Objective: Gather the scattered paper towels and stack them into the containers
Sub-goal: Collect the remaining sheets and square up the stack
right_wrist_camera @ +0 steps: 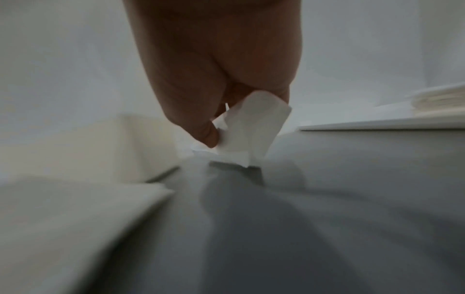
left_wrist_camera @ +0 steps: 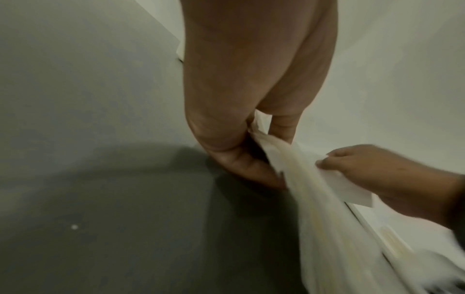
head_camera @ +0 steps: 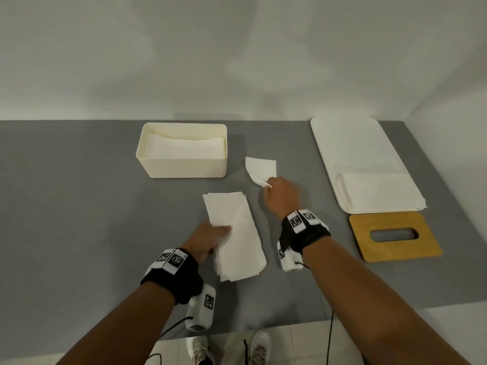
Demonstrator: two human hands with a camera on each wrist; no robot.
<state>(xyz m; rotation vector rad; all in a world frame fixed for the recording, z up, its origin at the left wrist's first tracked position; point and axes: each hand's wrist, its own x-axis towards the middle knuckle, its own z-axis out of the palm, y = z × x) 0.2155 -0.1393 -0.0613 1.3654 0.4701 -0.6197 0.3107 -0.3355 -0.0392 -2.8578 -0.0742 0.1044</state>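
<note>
A stack of white paper towels (head_camera: pixel 234 233) (left_wrist_camera: pixel 314 199) lies slanted at the middle of the grey table. My left hand (head_camera: pixel 210 237) (left_wrist_camera: pixel 241 159) grips its left edge, thumb on top. My right hand (head_camera: pixel 280 194) (right_wrist_camera: pixel 216 111) pinches the near corner of a single paper towel (head_camera: pixel 261 168) (right_wrist_camera: pixel 251 129), which is lifted just right of the cream box (head_camera: pixel 181 151) (right_wrist_camera: pixel 105 147). That open box holds a layer of towels. More folded towels (head_camera: pixel 379 189) sit on the white tray (head_camera: pixel 350 143) at the right.
A wooden lid with an oval slot (head_camera: pixel 394 235) lies in front of the tray. A plain wall stands right behind the table. The table's near edge (head_camera: pixel 369 312) runs below my forearms, with floor tiles and shoes beyond it.
</note>
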